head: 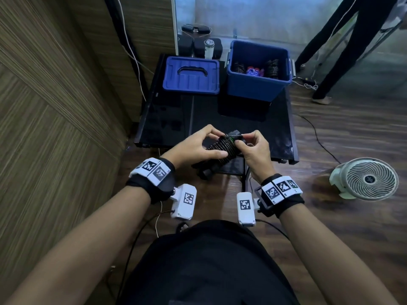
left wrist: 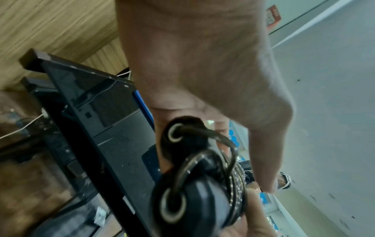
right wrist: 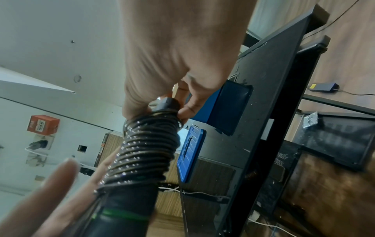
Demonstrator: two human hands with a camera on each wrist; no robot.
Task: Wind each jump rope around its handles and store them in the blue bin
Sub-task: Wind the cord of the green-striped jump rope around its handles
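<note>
A black jump rope [head: 222, 148] is coiled tightly round its two handles, and I hold it over the near edge of the black table [head: 198, 115]. My left hand [head: 217, 144] grips the coiled bundle from the left, thumb underneath. With thumb and finger, my right hand [head: 242, 140] pinches the rope at the bundle's far end. The right wrist view shows those fingertips [right wrist: 185, 110] on the last turn of the coil [right wrist: 146, 152], near a handle tip. In the left wrist view the handle ends [left wrist: 192, 176] show. The blue bin [head: 257, 84] stands open at the back right, with several wound ropes inside.
The bin's blue lid [head: 191, 75] lies flat at the table's back left. A wood-panelled wall runs along the left. A white fan [head: 367, 179] sits on the floor to the right. A person's legs [head: 343, 40] stand beyond the bin. Cables trail on the floor.
</note>
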